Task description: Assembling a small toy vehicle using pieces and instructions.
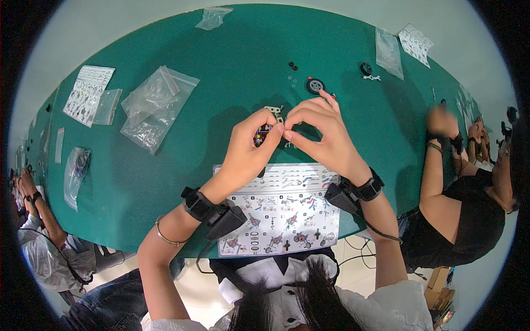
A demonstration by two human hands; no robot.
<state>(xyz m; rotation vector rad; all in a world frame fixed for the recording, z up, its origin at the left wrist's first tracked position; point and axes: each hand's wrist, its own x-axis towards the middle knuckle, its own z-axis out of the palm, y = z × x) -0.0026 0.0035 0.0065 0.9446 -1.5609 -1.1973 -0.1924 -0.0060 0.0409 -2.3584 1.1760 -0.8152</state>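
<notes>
Between our fingertips sits the small dark assembly with a pale, hole-punched plate [261, 135]; we do best to brace it with our left grip [250, 142] and line up fine parts gently with our right grip [324, 132], never forcing them. The left is closed around the assembly; the right curls into a ring, thumb and forefinger nearly meeting, though we cannot tell whether they pinch anything. Our forearms angle inward. Just nearer us than the grip lies the white paper diagram sheet [264, 207]; beyond the grip, the black-tyred, grey-spoked wheel [315, 85] rests on the green tabletop [226, 71].
</notes>
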